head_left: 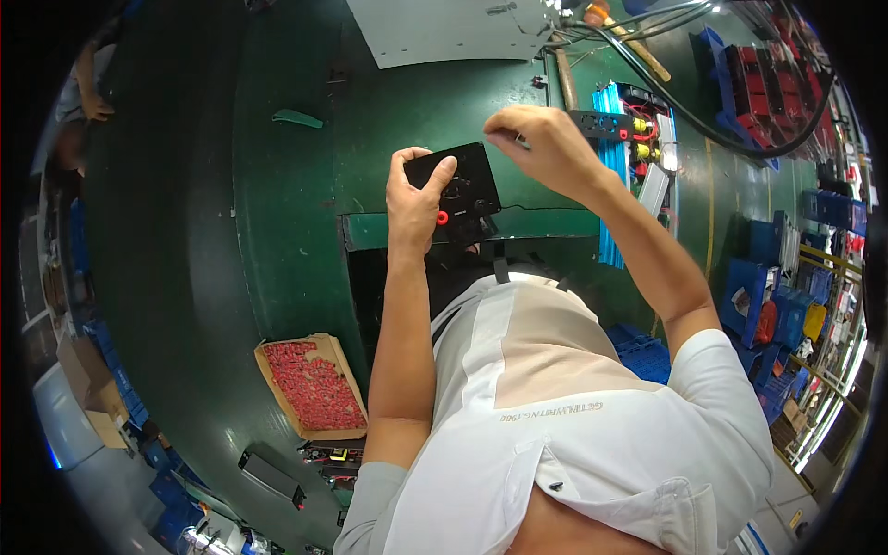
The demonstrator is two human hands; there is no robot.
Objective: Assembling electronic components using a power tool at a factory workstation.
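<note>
Left hand [418,199]: fingers clamped on black panel [455,185], face up for access. Right hand [541,139]: fingers pinching a small part above it.

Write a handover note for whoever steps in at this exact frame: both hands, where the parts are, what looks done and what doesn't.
Left hand: grip on the black panel, held up over the green workbench, thumb on its face; a red socket is already fitted at its lower edge.
Right hand: fingers pinched on something small beside the panel's upper corner; too small to tell what.
Nearby: cardboard box of red parts on the left, blue housing with wiring on the right.
Done: at least one red socket in place. Left: cannot tell how many panel holes remain unfilled.
</note>
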